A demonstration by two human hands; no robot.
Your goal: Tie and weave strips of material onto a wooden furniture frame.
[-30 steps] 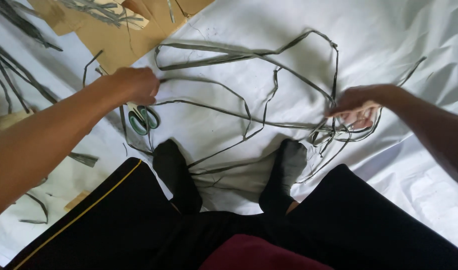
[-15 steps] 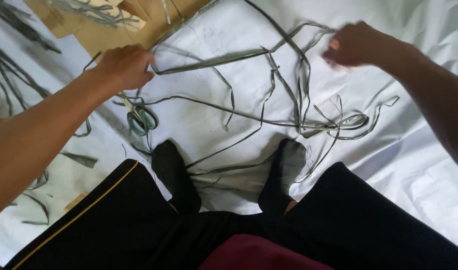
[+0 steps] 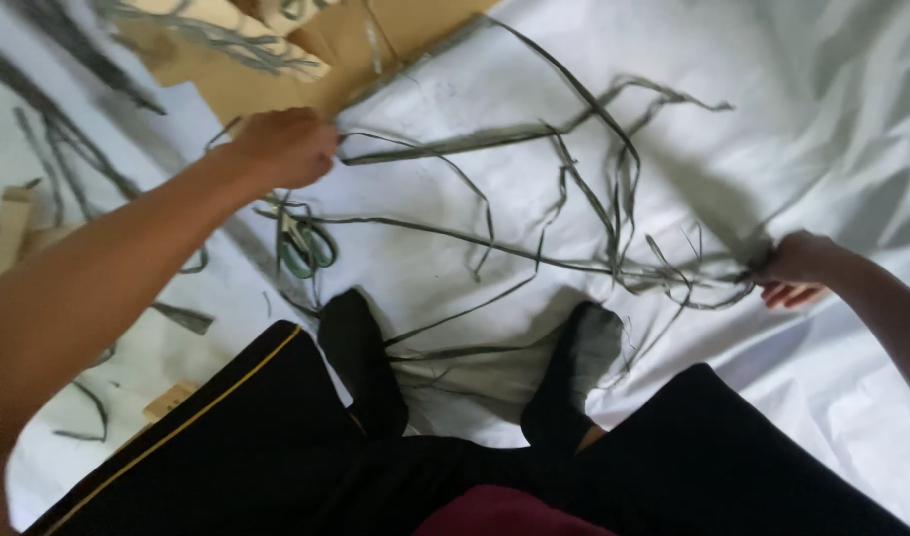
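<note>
I see my left hand (image 3: 286,146) at ten o'clock, closed on one end of the grey-green strips (image 3: 534,248). My right hand (image 3: 794,270) at three o'clock pinches their other end. They sprawl across the white sheet (image 3: 822,109), with scissors (image 3: 301,248) beneath my left hand.

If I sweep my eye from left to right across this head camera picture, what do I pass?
Wooden piece → left hand gripping strips → green-handled scissors → left dark sock → right dark sock → tangle of grey-green strips → right hand clutching strip ends, all over a white sheet.
</note>
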